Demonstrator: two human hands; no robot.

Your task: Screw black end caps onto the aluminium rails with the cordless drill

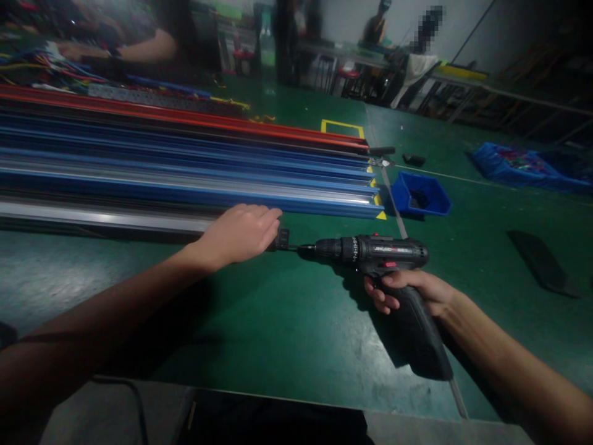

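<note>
My right hand is wrapped round the grip of a black cordless drill, which points left. Its bit meets, or nearly meets, a small black end piece at the end of a long metal profile. Over that same end lies my left hand, its fingers closed round the profile and partly hiding it. The profile is silver and dark, and it runs off to the left. Just behind it lie several blue profiles side by side.
Farther back are red profiles and coloured wires. A blue bin holding dark parts stands right of the profiles, near a flat black piece. Across the green table, a co-worker's arm reaches over the wires.
</note>
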